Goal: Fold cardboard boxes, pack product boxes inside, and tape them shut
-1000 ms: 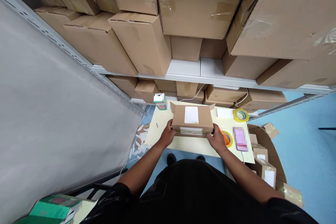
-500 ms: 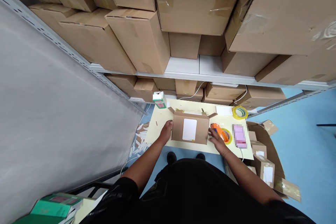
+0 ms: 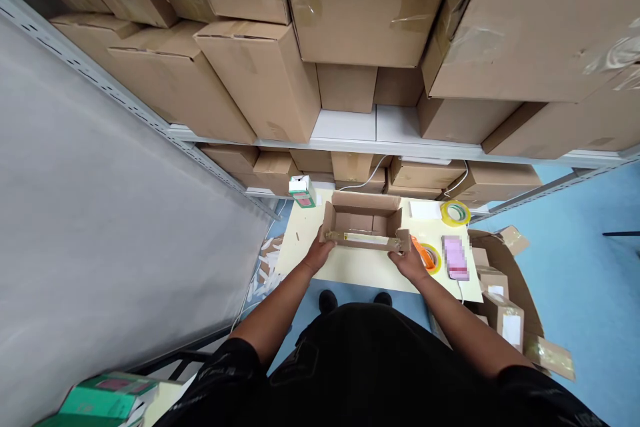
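Note:
An empty brown cardboard box [image 3: 367,201] is over the pale table with its open top facing up. I can see into it; a strip of white label and tape shows along its near edge. My left hand [image 3: 318,254] is closed on its near left corner, and my right hand [image 3: 409,263] on its near right corner. Just beyond the right hand lies an orange tape dispenser [image 3: 423,253] with a tape roll, partly hidden by the box and hand.
On the table [image 3: 360,271] are a green-and-white carton [image 3: 303,192], a white slab [image 3: 425,211], a yellow tape roll [image 3: 455,213] and a pixelated pink phone-like object [image 3: 455,257]. Shelves of cartons rise behind. At right, a large floor box [image 3: 520,280] holds small boxes.
The cardboard box has turned from its labelled panel facing up to its open top facing up. Both hands have gone from beside it to gripping its near corners.

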Demonstrator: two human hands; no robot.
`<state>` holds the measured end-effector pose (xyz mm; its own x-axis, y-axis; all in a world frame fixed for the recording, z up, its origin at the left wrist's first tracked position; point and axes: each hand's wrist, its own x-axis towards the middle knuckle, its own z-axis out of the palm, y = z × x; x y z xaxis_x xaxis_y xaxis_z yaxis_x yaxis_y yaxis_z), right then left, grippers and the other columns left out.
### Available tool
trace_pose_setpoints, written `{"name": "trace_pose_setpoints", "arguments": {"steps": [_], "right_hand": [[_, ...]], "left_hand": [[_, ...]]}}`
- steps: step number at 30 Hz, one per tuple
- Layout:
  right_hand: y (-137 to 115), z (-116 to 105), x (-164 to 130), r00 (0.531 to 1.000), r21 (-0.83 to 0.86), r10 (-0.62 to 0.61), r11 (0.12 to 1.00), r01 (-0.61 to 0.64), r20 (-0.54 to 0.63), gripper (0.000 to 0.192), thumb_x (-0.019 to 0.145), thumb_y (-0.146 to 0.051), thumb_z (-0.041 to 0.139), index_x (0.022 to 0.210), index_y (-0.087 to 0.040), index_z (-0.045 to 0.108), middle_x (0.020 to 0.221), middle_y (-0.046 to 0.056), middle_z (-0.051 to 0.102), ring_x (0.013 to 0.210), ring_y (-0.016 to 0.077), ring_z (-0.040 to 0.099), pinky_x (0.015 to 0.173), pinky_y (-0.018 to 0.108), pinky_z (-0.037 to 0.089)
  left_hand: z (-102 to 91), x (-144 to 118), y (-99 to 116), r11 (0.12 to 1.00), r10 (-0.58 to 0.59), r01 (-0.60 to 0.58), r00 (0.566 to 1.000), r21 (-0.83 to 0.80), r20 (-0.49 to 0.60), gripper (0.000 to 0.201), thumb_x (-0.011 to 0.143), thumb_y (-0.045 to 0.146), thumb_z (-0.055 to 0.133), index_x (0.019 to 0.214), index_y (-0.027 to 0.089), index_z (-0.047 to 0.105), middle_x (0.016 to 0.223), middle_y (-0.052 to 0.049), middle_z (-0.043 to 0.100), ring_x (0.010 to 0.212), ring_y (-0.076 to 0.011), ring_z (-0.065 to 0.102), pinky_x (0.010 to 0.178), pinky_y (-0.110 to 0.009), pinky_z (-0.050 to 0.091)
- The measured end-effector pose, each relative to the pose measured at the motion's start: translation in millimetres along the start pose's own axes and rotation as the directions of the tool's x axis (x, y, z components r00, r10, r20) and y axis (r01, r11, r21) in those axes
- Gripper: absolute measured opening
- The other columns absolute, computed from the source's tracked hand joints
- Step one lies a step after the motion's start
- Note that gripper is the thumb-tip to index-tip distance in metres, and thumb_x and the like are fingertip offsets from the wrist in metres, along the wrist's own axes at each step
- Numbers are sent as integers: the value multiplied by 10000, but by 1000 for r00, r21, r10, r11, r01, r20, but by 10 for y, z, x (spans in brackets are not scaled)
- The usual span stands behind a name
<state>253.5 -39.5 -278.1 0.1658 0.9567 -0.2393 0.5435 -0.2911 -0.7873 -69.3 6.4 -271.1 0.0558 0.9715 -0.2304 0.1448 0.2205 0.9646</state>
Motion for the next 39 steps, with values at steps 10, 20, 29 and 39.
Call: {"name": "trace_pose_setpoints", "arguments": {"steps": [10,20,29,39], "right_hand": [[385,-123,-264,991,-132,70,990,-55,114,475,738,-326,610,1191,-190,651,1171,120,727,1055,288,696,940,407,536],[294,-437,-645,967,55,121,992,-111,-224,423,899,-557,567,1129,-217,670,1129,108,747,1064,300,702,974,457,543],[-1037,-220,163,986,-396,162,903,-167,-48,820,888,-769,512,1467,-189,524,1485,202,518,1358,401,552,1116,508,450],[-997,-91,302,971,-454,240,864,-219,-13,512,917,-497,524,1304,-175,615,1281,207,688,1182,355,679,959,439,517]], "left_hand": [[-93,-139,2,991,-76,79,996,-110,39,660,870,668,677,1257,133,706,1256,-148,756,1339,-351,617,1192,-490,424],[-552,-103,417,976,123,-69,957,207,-261,331,963,458,557,1146,205,668,1203,-121,739,1137,-277,687,1007,-462,547],[-89,183,766,669,236,-135,971,731,-36,247,966,350,597,910,204,788,1069,-109,724,1080,-281,628,996,-391,505],[-151,72,399,897,-94,56,993,439,66,489,731,269,752,1211,180,720,1441,-158,589,1297,-334,610,1113,-405,479]]}}
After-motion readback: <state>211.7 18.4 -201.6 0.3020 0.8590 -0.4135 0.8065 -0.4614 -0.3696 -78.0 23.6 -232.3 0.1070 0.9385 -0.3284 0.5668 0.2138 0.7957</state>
